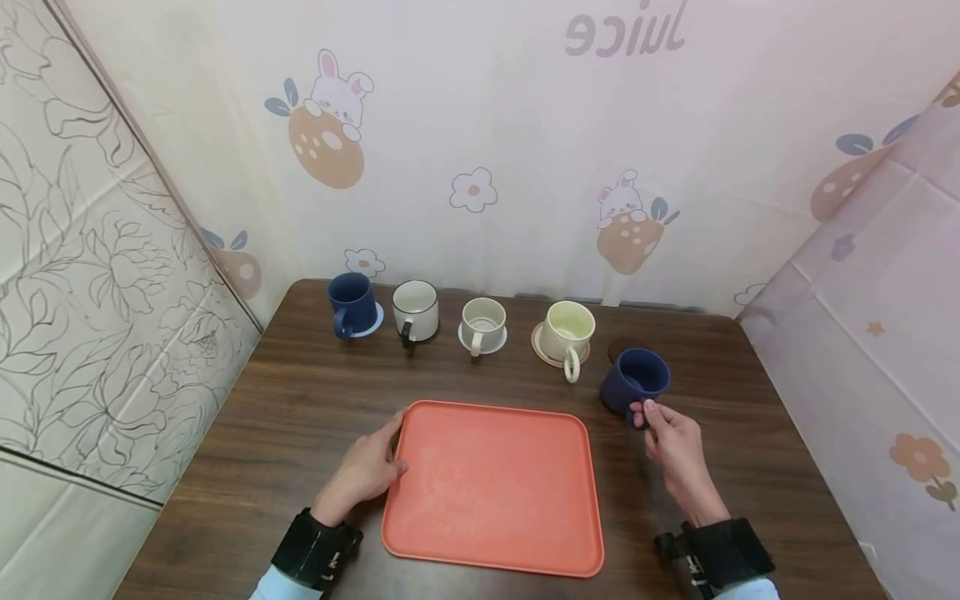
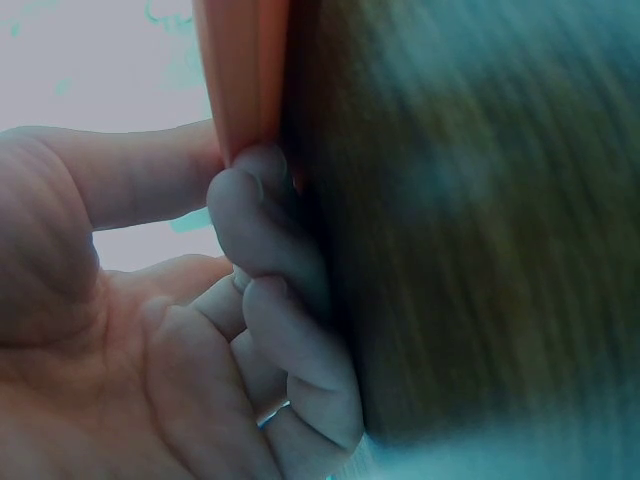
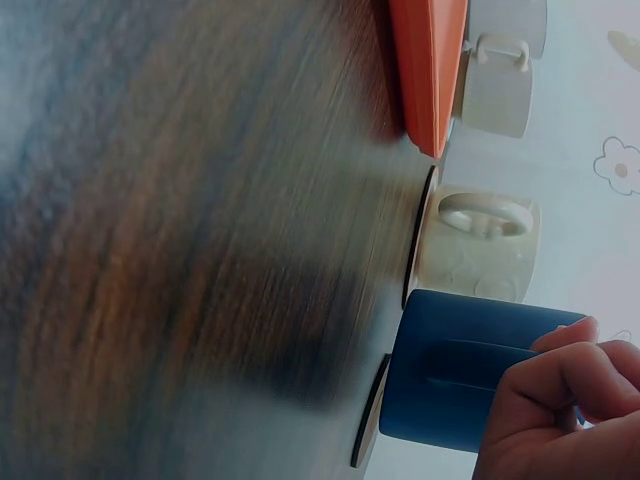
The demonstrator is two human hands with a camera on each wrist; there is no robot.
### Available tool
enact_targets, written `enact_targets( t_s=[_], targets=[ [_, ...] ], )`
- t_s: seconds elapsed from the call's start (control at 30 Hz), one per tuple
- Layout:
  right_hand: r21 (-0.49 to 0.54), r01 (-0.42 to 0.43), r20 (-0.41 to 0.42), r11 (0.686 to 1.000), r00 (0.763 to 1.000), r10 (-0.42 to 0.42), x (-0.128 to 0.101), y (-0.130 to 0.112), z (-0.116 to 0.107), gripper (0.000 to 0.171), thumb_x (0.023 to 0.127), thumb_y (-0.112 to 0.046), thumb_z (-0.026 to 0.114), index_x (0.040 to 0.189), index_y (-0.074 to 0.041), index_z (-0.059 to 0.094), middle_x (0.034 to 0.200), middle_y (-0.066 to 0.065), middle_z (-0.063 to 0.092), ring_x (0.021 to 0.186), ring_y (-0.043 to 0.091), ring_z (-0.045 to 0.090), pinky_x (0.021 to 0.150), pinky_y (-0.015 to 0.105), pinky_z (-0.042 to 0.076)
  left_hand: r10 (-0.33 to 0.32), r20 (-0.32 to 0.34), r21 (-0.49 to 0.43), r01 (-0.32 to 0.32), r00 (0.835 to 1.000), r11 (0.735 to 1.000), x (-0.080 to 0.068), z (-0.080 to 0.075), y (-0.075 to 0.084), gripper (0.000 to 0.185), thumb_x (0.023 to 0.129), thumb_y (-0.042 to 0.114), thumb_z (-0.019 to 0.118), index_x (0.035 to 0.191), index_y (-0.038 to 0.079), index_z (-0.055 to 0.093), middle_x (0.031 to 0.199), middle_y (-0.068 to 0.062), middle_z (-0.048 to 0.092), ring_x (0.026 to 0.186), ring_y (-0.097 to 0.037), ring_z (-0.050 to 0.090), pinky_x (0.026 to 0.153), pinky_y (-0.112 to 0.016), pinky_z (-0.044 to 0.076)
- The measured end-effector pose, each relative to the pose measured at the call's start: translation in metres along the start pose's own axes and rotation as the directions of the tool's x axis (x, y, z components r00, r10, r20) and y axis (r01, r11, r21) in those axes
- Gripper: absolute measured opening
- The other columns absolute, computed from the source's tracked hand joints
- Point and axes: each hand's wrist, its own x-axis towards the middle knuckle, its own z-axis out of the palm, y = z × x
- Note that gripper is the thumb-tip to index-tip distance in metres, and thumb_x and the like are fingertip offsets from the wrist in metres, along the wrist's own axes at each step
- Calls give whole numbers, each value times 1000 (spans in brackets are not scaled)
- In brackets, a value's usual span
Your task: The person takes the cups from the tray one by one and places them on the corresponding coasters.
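In the head view my right hand [image 1: 677, 446] pinches the handle of a dark blue mug [image 1: 628, 382]. The mug is upright, in front of a dark round coaster [image 1: 621, 345]; a shadow falls on the wood near it in the right wrist view, and it looks raised off the table. My left hand [image 1: 363, 467] holds the left edge of a coral-red tray [image 1: 495, 492] near its far corner. The left wrist view shows the thumb on one side of the tray's rim [image 2: 240, 70] and bent fingers [image 2: 262, 225] against the other.
Along the table's back edge stand another blue mug [image 1: 352, 302], a white mug with a black handle [image 1: 416, 308], a small white cup [image 1: 483, 323] and a pale yellow-green mug [image 1: 567, 327], each on a coaster. Patterned curtains [image 1: 480, 100] hang behind the wooden table [image 1: 247, 433].
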Motion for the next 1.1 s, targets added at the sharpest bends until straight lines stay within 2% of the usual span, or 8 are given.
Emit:
enact_targets(
  t_s=[0.1, 0.37, 0.6, 0.7, 0.9, 1.1],
  targets=[
    [-3, 7, -1, 1000, 1000, -7, 3, 0, -1, 47, 112, -37, 50, 122, 6, 66, 80, -2, 64, 44, 6, 35, 44, 31, 23, 18, -14, 33, -17, 1000, 999, -1, -1, 1, 81, 92, 6, 79, 163, 6, 38, 69, -2, 53, 60, -19, 49, 58, -34, 40],
    [32, 44, -4, 999, 999, -44, 14, -1, -3, 45, 112, -34, 51, 120, 8, 65, 80, -2, 65, 42, 5, 34, 47, 34, 19, 8, -8, 29, -8, 1000, 1000, 0, -1, 1, 81, 93, 6, 78, 163, 7, 37, 69, -3, 53, 59, -19, 50, 58, -34, 40],
    [30, 24, -8, 999, 1000, -24, 23, -3, -6, 45, 112, -36, 51, 121, 5, 67, 82, -2, 66, 43, 5, 36, 43, 26, 27, 0, -1, 15, 0, 1000, 1000, 0, -2, 2, 81, 94, 7, 78, 163, 6, 37, 69, -3, 53, 59, -20, 50, 58, -34, 39],
    [65, 25, -5, 998, 1000, -25, 27, -2, -8, 42, 111, -35, 52, 118, 2, 70, 81, -2, 66, 43, 5, 37, 43, 26, 27, 6, -2, 13, -6, 1000, 1000, -1, -1, 2, 81, 94, 6, 78, 163, 6, 37, 69, -3, 53, 59, -20, 50, 57, -34, 39],
    [134, 77, -1, 988, 997, -78, 41, -3, -10, 38, 111, -31, 54, 111, 2, 72, 80, -1, 65, 42, 5, 36, 48, 34, 17, 12, -6, 7, -12, 1000, 1000, 0, -1, 1, 80, 94, 6, 78, 163, 6, 37, 68, -3, 52, 58, -19, 49, 57, -34, 39],
    [213, 75, -5, 974, 997, -76, 55, -4, -12, 32, 111, -25, 54, 102, -3, 75, 78, -2, 64, 40, 4, 36, 46, 31, 16, -8, 6, -4, 8, 1000, 1000, 2, -1, 1, 81, 94, 7, 78, 164, 6, 36, 68, -4, 52, 58, -20, 51, 58, -34, 40]
  ],
)
